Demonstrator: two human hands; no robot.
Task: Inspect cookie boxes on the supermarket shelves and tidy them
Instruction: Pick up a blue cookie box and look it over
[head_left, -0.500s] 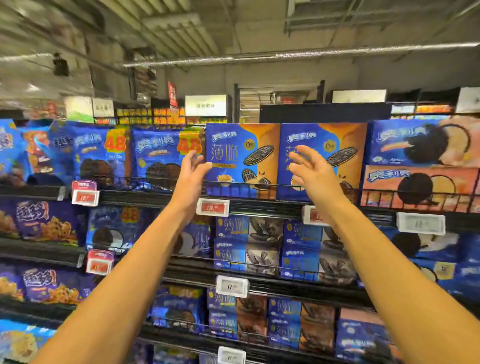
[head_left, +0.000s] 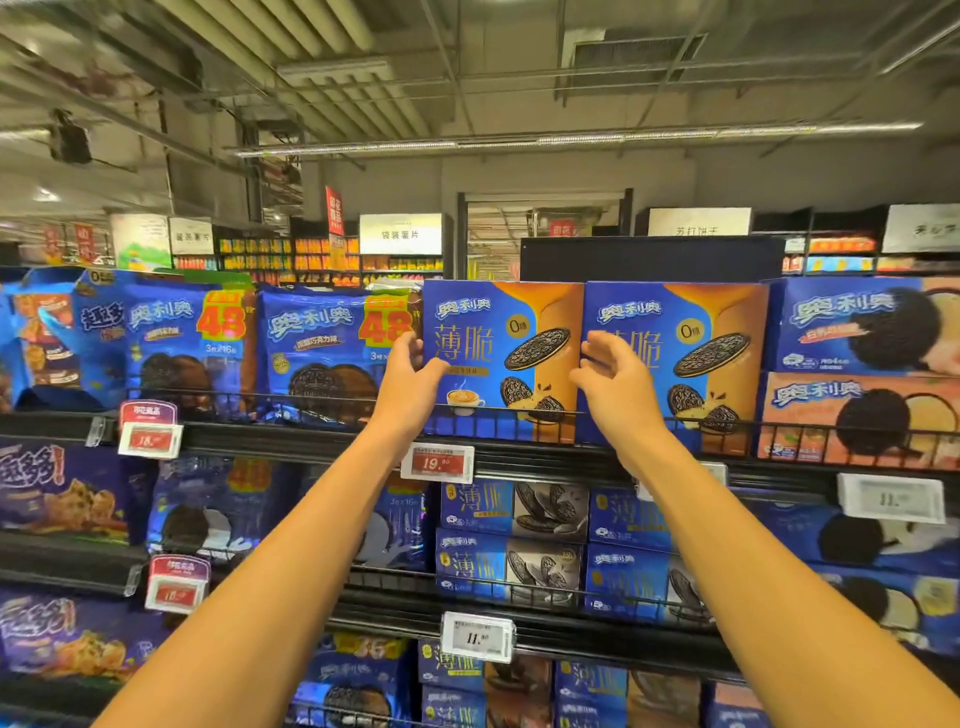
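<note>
1. Left hand (head_left: 410, 376) grips the left edge of the blue-and-orange cookie box (head_left: 501, 358), thumb on its front.
2. Right hand (head_left: 615, 382), fingers curled, grips that box's right edge.
3. The box stands upright on the top shelf (head_left: 332, 441) behind a wire rail, touching 1 matching box (head_left: 675, 364).

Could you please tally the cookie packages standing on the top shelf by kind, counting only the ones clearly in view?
Blue-and-orange boxes: 2, one at each hand (left hand, right hand).
Blue "48" bags: 2.
Stacked boxes at right: 2.
Total: 6; packs at far left unclear.
</note>
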